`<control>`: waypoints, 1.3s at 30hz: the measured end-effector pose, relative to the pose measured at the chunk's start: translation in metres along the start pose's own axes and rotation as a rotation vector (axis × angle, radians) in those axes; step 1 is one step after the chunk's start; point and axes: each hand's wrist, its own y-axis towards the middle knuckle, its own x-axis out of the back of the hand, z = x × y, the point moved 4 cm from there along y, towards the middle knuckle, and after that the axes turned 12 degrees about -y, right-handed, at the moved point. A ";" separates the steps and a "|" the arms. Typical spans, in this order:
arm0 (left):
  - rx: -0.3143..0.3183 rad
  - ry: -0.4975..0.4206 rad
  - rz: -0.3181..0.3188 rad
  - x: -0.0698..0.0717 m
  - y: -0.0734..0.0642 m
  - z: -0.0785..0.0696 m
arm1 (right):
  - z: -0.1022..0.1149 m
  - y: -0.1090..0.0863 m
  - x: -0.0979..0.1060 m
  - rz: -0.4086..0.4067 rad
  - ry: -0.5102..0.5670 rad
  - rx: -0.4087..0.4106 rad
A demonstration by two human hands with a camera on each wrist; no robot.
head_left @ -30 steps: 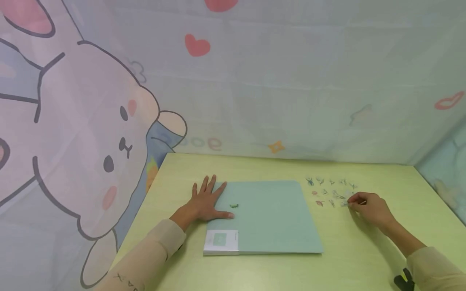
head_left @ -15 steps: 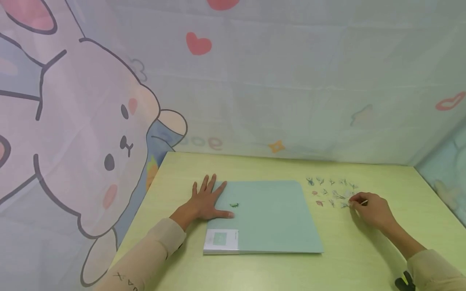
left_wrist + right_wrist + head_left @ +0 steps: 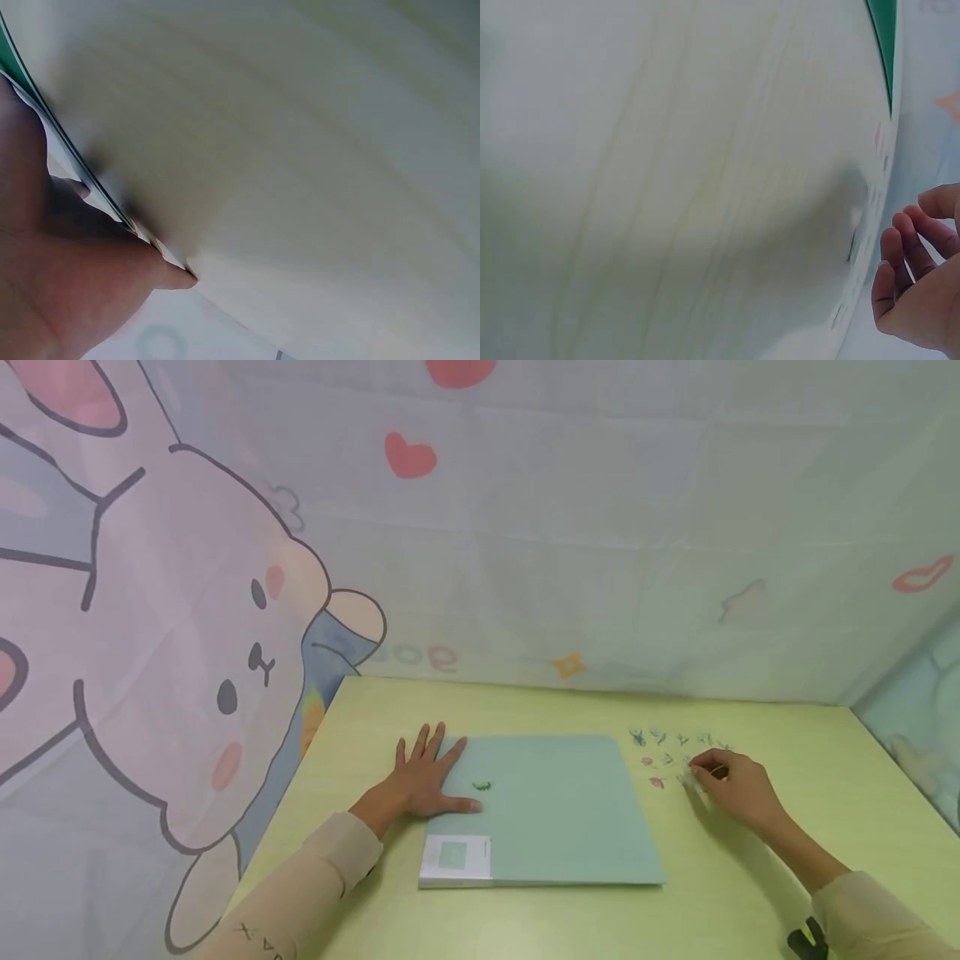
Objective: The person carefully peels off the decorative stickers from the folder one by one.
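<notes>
In the head view a pale green folder [image 3: 558, 810] lies flat on the table. My left hand [image 3: 423, 779] rests on its left side with fingers spread, the thumb beside a small green sticker [image 3: 482, 786] stuck on the cover. To the right of the folder, my right hand [image 3: 735, 785] brings thumb and forefinger together low over the group of small stickers. A faint, clear sticker seems pinched at the fingertips, though its print is too small to read. A pink flower-like sticker [image 3: 657, 782] lies nearby. The right wrist view shows the right hand [image 3: 922, 277] with fingers curled.
The folder's lower left corner carries a white label [image 3: 455, 856]. Several dark-printed stickers, such as a bluish one [image 3: 637, 737], lie in loose rows on the yellow-green table [image 3: 570, 922]. A printed cloth [image 3: 600, 543] hangs behind the table.
My right hand has moved left across the sticker rows, its fingertips still together, after staying nearly still earlier. The left hand and the folder have kept their places.
</notes>
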 end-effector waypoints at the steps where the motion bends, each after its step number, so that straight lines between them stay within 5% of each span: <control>1: -0.001 -0.002 -0.001 0.000 0.000 0.000 | 0.004 0.002 -0.001 0.003 0.005 0.004; 39: 0.003 -0.024 0.009 0.001 -0.004 0.000 | 0.139 0.056 -0.051 0.035 0.182 0.207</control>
